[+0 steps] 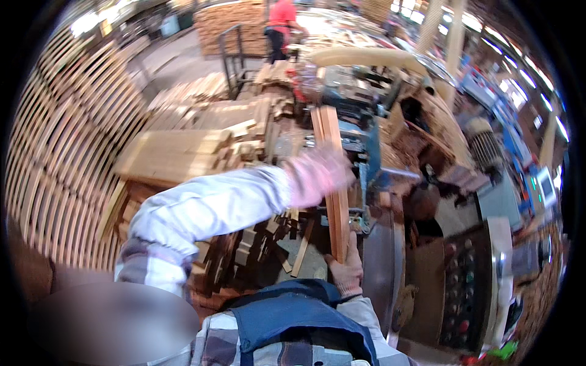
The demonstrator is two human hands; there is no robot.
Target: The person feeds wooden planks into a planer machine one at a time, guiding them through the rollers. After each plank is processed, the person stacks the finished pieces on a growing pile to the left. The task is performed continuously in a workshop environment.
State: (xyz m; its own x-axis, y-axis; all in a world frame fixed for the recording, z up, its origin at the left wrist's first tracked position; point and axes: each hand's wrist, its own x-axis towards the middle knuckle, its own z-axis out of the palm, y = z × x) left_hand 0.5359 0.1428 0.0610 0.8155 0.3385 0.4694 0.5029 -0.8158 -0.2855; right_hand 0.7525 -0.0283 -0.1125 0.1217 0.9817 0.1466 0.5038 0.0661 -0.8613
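Note:
A small bundle of long, narrow wooden strips [335, 210] runs away from me, just left of the machine. My right hand [347, 272], in a pinkish glove, is closed around the strips' near end, with the thumb on the left side and fingers on the right. My left hand [320, 175], also in a pink glove, lies across the middle of the bundle at the end of my outstretched arm. Motion smears its fingers, so its grip cannot be made out. Part of the strips is hidden beneath it.
Stacked boards [177, 152] and short offcuts lie to the left, beside a tall slatted wood stack [61, 177]. On the right stand a woodworking machine with sawdust [448, 131] and a button panel [467, 293]. A person in red [281, 21] stands far ahead.

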